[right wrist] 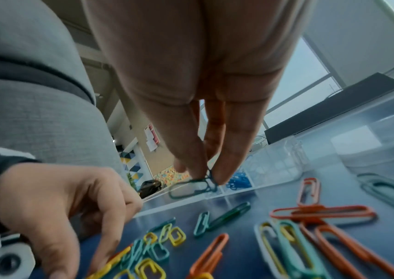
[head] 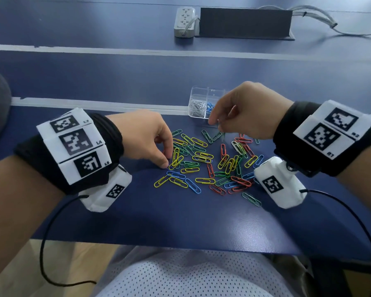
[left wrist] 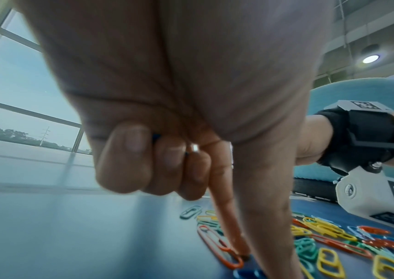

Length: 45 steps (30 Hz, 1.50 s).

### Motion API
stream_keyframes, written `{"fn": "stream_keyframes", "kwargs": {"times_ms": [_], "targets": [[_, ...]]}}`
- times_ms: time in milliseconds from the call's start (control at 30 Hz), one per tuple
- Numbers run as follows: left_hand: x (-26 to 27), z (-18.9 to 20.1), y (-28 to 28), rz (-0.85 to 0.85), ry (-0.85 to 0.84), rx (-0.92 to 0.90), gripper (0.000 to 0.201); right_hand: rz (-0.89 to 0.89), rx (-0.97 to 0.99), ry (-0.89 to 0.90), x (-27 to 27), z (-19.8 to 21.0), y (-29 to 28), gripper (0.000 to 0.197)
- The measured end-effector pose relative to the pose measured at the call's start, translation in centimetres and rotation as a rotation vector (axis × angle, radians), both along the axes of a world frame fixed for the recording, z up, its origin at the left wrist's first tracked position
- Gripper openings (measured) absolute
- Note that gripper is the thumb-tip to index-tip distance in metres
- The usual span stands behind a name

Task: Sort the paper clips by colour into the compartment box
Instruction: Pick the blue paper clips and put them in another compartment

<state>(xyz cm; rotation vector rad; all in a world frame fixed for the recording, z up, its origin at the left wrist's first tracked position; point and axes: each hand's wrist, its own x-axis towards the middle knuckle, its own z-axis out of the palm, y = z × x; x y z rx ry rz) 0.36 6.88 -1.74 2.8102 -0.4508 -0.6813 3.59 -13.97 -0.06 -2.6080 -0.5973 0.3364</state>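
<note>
A loose pile of paper clips point(head: 204, 166) in red, yellow, green, blue and white lies on the blue table. My left hand point(head: 167, 160) is at the pile's left edge. Its index fingertip point(left wrist: 240, 251) and thumb pinch the end of a red clip point(left wrist: 214, 243) that lies flat. The other fingers are curled, with a bit of blue showing between them. My right hand point(head: 220, 125) pinches a dark green clip point(right wrist: 191, 186) off the table, just in front of the clear compartment box point(head: 198, 91). White clips point(head: 196, 107) fill one compartment and blue clips point(head: 209, 107) the one beside it. My hand hides the box's right part.
A power strip point(head: 184, 21), a black box point(head: 244, 22) and cables point(head: 330, 24) sit far back on the table. The table's front edge point(head: 159, 245) runs just above my lap. Bare tabletop lies left of the pile and between it and the front edge.
</note>
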Motion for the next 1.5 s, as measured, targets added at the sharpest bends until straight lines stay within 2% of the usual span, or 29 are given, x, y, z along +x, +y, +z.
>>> {"fn": "stream_keyframes", "kwargs": {"times_ms": [133,267,333,433,567,700,833,1033,1167,1300,1500], "targets": [[0.0,0.0,0.1,-0.021,0.000,0.001,0.017,0.033,-0.046,0.002,-0.7,-0.1,0.2,0.027],[-0.2,0.0,0.1,-0.052,0.000,0.010,0.014,-0.006,0.097,0.095,-0.7,-0.6,0.4,0.035],[-0.3,0.0,0.2,-0.073,0.000,0.012,0.013,0.024,0.105,0.043,-0.8,-0.8,0.5,0.035],[-0.5,0.2,0.2,-0.096,-0.001,0.025,0.011,0.184,-0.072,-0.103,-1.2,-0.5,0.9,0.028],[-0.8,0.2,0.3,-0.094,-0.004,0.033,0.014,0.325,-0.192,-0.052,-2.3,-0.1,1.6,0.024],[-0.7,0.3,0.3,-0.020,-0.013,0.005,0.013,0.362,-0.258,-0.069,-3.0,-0.4,1.9,0.022],[-0.5,0.1,-0.1,0.058,0.001,-0.080,0.018,0.324,-0.321,-0.027,-3.1,-0.8,2.6,0.022],[-0.5,0.0,-0.1,0.095,0.067,-0.124,0.009,0.268,-0.294,-0.097,-2.6,-0.8,2.3,0.021],[-0.7,0.3,-0.2,0.099,0.137,-0.176,0.017,0.265,-0.284,-0.008,-3.1,-0.6,2.3,0.019],[-0.8,0.6,-0.3,0.120,0.186,-0.251,0.018,0.274,-0.292,-0.063,-3.0,-0.8,2.5,0.021],[-0.5,0.1,-0.3,0.116,0.170,-0.265,0.016,0.137,-0.243,0.019,-1.8,-0.2,1.8,0.016]]}}
